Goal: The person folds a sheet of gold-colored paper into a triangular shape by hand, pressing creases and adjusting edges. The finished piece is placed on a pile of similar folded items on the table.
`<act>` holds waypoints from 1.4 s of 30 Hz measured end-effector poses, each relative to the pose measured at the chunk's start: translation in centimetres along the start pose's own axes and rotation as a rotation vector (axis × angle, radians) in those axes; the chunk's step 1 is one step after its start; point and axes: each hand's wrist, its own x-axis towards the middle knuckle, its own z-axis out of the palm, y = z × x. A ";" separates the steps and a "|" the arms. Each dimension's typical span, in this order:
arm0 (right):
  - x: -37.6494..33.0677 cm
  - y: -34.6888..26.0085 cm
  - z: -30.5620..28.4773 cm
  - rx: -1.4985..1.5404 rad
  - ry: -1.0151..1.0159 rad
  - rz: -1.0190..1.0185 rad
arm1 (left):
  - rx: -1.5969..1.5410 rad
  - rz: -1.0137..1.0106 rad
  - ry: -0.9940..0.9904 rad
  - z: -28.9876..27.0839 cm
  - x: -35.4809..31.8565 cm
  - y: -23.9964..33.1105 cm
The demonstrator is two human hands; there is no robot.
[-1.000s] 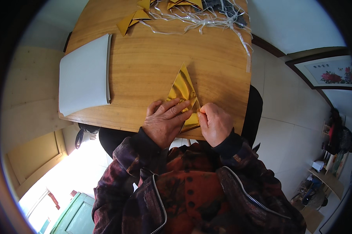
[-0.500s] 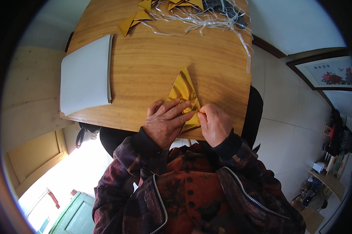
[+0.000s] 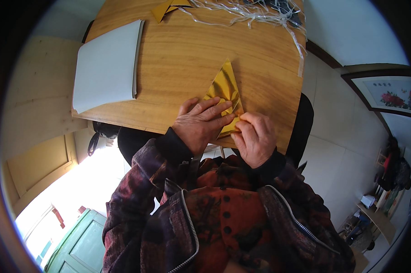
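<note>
A sheet of shiny gold paper [image 3: 225,82], folded into a tall pointed triangle, lies near the front edge of the table with its tip pointing away from me. My left hand [image 3: 200,122] rests flat on its lower half, fingers stretched out and slightly apart, pressing it down. At the paper's lower right edge, my right hand [image 3: 256,136] is closed, with thumb and fingers pinching the edge. Creases run across the gold surface beside my left fingertips. Part of the lower fold is hidden under the fingers.
A stack of white sheets [image 3: 106,68] lies at the left of the wooden table [image 3: 178,59]. Tangled clear plastic strips [image 3: 260,17] and a folded gold paper piece [image 3: 165,9] lie at the far edge. A dark chair [image 3: 304,123] stands at the right.
The view has shifted, so the table sits higher and further right. My right hand's fingers have spread along the paper's edge, the thumb lower than before. My left hand stays pressed flat.
</note>
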 end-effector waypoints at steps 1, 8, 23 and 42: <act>-0.5 -0.3 0.2 0.057 0.014 -0.073 | -0.002 -0.001 -0.004 0.0 0.0 0.0; -3.0 -0.8 0.5 -0.037 -0.246 -0.059 | -0.012 0.016 -0.016 0.1 -0.2 -0.3; -3.1 -0.1 -0.1 0.091 -0.083 -0.032 | 0.061 0.022 -0.035 0.0 0.0 -0.2; -0.1 0.2 -0.5 0.095 -0.015 0.383 | -0.004 0.024 0.010 0.3 0.0 -0.2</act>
